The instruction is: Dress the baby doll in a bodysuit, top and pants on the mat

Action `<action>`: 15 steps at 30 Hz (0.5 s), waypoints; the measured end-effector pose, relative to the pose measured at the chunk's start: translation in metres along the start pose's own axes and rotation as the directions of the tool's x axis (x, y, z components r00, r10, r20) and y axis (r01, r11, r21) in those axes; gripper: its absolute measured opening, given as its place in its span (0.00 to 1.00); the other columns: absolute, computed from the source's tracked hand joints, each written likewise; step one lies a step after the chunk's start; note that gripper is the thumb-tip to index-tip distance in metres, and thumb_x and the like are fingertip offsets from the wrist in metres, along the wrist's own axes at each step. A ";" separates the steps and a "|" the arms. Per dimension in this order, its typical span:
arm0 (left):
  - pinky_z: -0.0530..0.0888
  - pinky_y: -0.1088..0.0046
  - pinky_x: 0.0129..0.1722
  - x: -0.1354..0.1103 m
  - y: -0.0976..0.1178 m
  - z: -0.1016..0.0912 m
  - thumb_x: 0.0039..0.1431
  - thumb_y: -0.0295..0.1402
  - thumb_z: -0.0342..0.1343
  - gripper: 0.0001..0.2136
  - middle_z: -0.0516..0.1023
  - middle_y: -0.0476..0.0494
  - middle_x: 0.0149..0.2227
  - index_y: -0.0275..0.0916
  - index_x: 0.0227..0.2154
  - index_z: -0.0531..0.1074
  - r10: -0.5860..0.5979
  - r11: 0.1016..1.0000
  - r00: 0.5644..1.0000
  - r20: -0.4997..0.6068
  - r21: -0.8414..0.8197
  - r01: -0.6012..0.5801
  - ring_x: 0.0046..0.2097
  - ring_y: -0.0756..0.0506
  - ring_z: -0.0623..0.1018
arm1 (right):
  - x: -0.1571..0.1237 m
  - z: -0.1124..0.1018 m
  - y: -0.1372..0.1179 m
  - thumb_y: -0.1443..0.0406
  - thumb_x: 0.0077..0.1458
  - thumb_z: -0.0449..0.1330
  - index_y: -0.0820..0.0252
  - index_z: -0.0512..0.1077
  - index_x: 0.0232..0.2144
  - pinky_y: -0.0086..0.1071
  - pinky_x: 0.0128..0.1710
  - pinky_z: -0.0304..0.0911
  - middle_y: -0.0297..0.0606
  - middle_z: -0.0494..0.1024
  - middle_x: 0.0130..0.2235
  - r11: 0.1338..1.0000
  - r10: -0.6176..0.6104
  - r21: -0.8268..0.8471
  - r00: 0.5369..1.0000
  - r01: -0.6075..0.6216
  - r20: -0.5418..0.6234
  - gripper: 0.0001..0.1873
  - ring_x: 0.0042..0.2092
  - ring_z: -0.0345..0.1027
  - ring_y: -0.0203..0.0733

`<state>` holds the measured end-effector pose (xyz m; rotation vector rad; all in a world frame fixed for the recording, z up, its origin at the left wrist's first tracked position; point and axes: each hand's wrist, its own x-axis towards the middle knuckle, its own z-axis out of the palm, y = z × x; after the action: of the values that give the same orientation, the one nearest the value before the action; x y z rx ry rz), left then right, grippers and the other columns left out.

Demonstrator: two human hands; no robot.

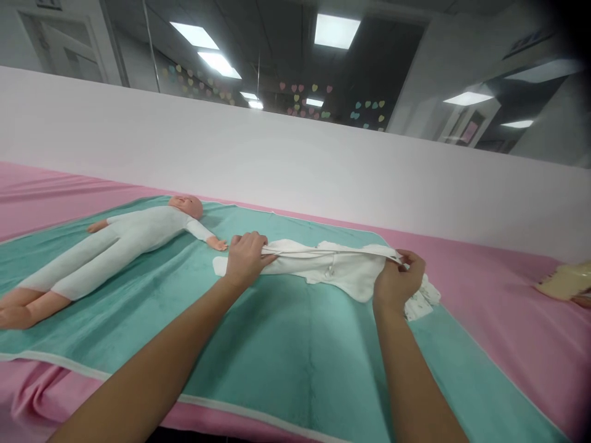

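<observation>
Head view: pink sheet [517, 351] spread across the surface, teal towel [295, 369] laid over it, likely a soft base for the baby doll [133, 246], flat on its back at left, arms out, dressed in white. White zip sleepsuit [341, 271] lies right of the doll, just beside its hand. Left hand [247, 259] and right hand [397, 283] both pinch its opening edge at either end, apparently to keep it taut and straight. Patterned cloth [422, 300] pokes out beside the right hand — beige item [561, 282] sits far right.
</observation>
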<state>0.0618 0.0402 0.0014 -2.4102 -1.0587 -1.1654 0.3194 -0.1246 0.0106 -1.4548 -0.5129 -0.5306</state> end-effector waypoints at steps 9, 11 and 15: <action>0.61 0.63 0.39 -0.005 -0.004 0.002 0.55 0.26 0.46 0.07 0.69 0.43 0.29 0.39 0.33 0.68 -0.094 0.991 0.988 -0.119 -0.109 0.081 0.36 0.41 0.68 | 0.001 0.005 0.015 0.59 0.50 0.52 0.56 0.65 0.39 0.34 0.36 0.60 0.37 0.66 0.38 0.994 0.107 0.020 0.994 -0.107 -0.007 0.13 0.34 0.60 0.39; 0.62 0.64 0.40 -0.003 -0.008 -0.001 0.52 0.25 0.46 0.07 0.68 0.44 0.30 0.39 0.34 0.66 -0.219 0.963 0.961 -0.170 -0.198 0.185 0.37 0.41 0.68 | 0.000 0.004 0.014 0.56 0.51 0.51 0.56 0.65 0.38 0.35 0.39 0.60 0.37 0.67 0.39 0.994 0.112 0.017 0.994 -0.111 -0.006 0.14 0.36 0.61 0.40; 0.65 0.67 0.41 0.001 -0.013 -0.006 0.48 0.24 0.48 0.08 0.66 0.44 0.36 0.40 0.33 0.61 -0.463 0.817 0.852 -0.243 -0.489 0.305 0.40 0.44 0.68 | 0.002 0.005 0.014 0.50 0.52 0.50 0.57 0.66 0.35 0.37 0.45 0.58 0.38 0.69 0.39 0.982 0.160 0.095 0.987 -0.162 0.029 0.18 0.42 0.62 0.42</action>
<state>0.0498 0.0465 0.0046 -2.1844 -1.3210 -2.0909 0.3291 -0.1186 0.0012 -1.3957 -0.4270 -0.3574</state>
